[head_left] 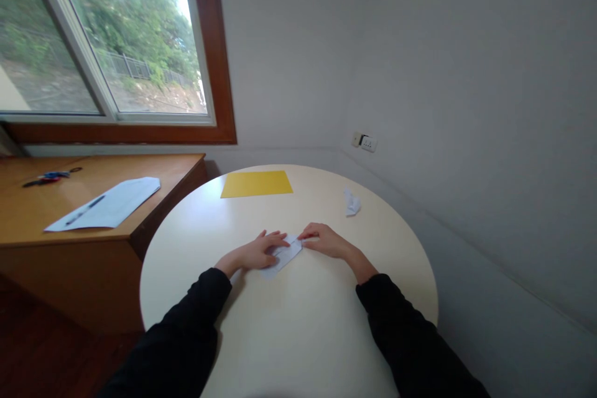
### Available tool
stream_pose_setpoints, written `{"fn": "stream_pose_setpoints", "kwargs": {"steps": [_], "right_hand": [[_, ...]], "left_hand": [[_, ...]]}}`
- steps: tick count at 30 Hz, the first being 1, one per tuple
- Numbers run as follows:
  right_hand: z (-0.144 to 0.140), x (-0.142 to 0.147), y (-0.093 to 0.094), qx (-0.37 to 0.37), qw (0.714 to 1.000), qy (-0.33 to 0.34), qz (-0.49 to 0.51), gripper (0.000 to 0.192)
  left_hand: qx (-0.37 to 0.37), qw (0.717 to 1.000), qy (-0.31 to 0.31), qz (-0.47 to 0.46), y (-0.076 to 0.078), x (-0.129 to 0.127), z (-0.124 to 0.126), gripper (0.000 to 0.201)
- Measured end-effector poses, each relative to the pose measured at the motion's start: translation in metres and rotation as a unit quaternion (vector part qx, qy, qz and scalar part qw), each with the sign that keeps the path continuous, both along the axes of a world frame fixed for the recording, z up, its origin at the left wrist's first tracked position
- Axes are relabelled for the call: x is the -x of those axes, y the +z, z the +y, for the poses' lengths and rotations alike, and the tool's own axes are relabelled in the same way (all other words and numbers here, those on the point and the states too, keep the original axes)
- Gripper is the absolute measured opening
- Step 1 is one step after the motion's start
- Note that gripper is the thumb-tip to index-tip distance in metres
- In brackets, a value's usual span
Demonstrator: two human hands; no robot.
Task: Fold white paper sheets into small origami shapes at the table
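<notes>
1. While both arms are reaching over the round cream table [289,323], the left hand [254,255] is lying flat on a small folded piece of white paper [285,256], fingers spread and pressing down, seemingly to keep it from sliding.
2. Just beside it, the right hand [326,240] is touching the paper's far end, its fingertips drawn together on the edge as if flattening a crease; how tightly they are pinching, I cannot tell.
3. Between the two hands, the paper is resting slantwise on the table, partly covered by the left fingers.
4. Beyond the hands, a flat yellow sheet of paper [256,184] is lying well apart.
5. Beyond the right hand, a crumpled white scrap [352,203] is sitting.
6. Far to the left, a wooden side desk [28,217] is carrying a white sheet [125,196] with a pen [84,210].
</notes>
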State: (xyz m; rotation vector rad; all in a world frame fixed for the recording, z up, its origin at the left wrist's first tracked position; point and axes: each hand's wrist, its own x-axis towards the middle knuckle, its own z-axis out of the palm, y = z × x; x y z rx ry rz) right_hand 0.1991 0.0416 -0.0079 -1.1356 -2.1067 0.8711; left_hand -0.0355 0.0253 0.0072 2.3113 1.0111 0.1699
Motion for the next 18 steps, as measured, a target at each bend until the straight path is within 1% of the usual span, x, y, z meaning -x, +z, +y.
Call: {"fn": "stream_pose_setpoints", "kwargs": {"steps": [5,11,18], "right_hand": [[-0.0010,0.0028,0.0019,0.015,1.000,-0.014,0.011,0.020],[0.0001,0.0041,-0.0007,-0.004,1.000,-0.018,0.000,0.019],[0.0027,0.0045,-0.0072,-0.032,0.999,-0.007,-0.013,0.017]], "left_hand": [[0.005,1.000,0.000,0.000,0.0001,0.0010,0.0007,0.057],[-0.003,1.000,-0.006,-0.012,-0.0024,0.0018,0.0025,0.057],[-0.006,1.000,-0.006,-0.013,0.0014,0.0006,0.0002,0.056]]}}
